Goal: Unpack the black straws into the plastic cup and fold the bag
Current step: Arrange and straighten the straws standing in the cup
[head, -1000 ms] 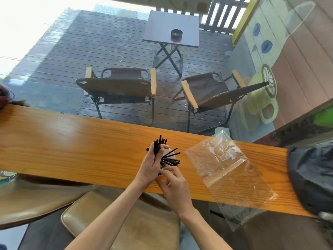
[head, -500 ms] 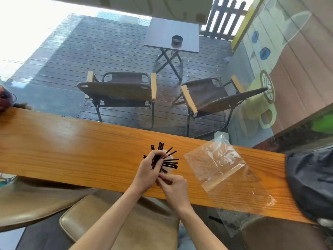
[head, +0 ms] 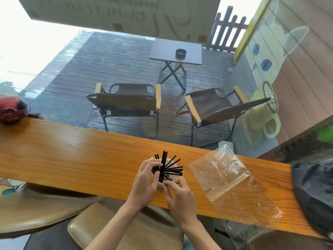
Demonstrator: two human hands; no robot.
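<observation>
My left hand (head: 145, 179) curls around the plastic cup (head: 161, 184), fingers among the fanned black straws (head: 168, 168). My right hand (head: 178, 193) pinches one straw's end just beside the cup. The bag (head: 228, 181) lies flat right of the cup.

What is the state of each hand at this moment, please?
Left hand: closed around the black straws in the plastic cup.
Right hand: fingertips pinched at the straws' lower ends.
</observation>
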